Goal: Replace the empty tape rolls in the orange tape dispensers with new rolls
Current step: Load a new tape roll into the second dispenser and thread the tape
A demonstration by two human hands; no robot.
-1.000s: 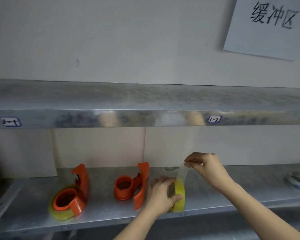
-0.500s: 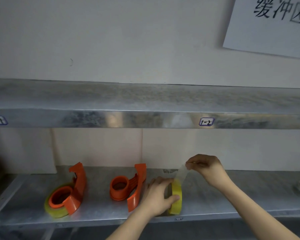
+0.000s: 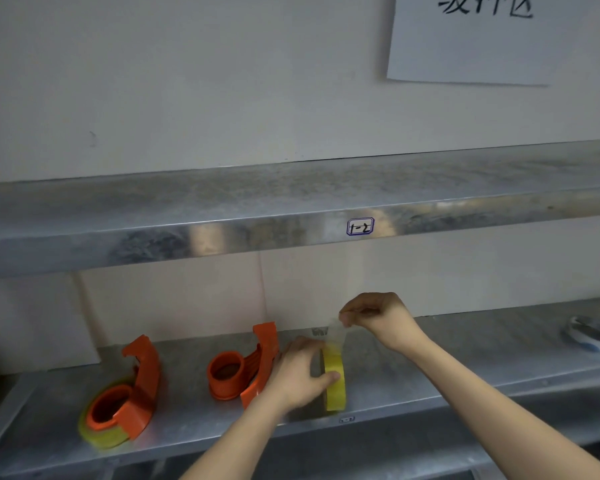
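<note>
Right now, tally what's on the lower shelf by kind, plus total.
Orange plastic tape dispensers: 2, left dispenser and middle dispenser.
Yellow tape rolls: 2, loaded roll on the left dispenser, upright roll gripped by the left hand.
Blurred white-and-blue ring, far right: 1.
Total: 5.

Light is dim, flat and cool, with no hard source showing. The front lip of the upper grey metal shelf [image 3: 222, 237] carries smeared warm reflections. Its shade covers the back of the lower grey metal shelf [image 3: 465, 362], darkest at far left. A soft shadow lies under the left hand [image 3: 298, 375] gripping the yellow tape roll [image 3: 336, 396]. Focus is soft throughout: the clear tape strip [image 3: 338, 334] pinched by the right hand [image 3: 378, 317] barely shows. Wide-angle distortion tilts the shelf lines, and the black writing on the white paper sign [image 3: 499, 46] is blurred.
</note>
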